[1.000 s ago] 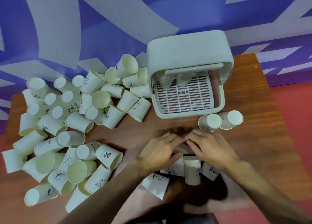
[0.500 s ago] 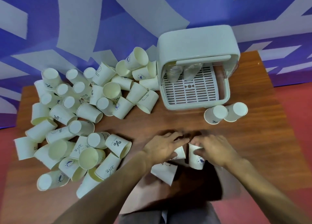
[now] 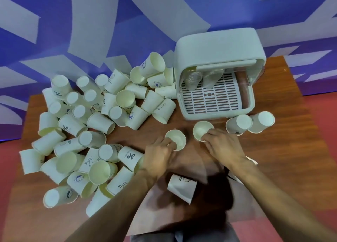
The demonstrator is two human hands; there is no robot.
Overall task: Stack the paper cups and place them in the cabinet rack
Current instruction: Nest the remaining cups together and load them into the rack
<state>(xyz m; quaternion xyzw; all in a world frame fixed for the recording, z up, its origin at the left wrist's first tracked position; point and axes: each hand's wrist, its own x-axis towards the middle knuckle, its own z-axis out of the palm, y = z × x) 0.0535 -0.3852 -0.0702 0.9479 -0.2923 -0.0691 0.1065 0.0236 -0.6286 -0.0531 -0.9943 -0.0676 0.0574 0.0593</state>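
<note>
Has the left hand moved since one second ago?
Yes. The left hand has shifted leftward: it was below the front of the cabinet rack, and now it sits left of its front left corner, holding a paper cup.

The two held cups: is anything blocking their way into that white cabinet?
Nothing visible. Left hand holds the left cup, right hand the right cup; only bare table separates them from the open cabinet. Two fallen cups lie aside.

One wide-angle camera on my head faces forward and steeply down, close above my left hand [image 3: 158, 156], right hand [image 3: 224, 146] and the brown wooden worktop [image 3: 284, 150].
</note>
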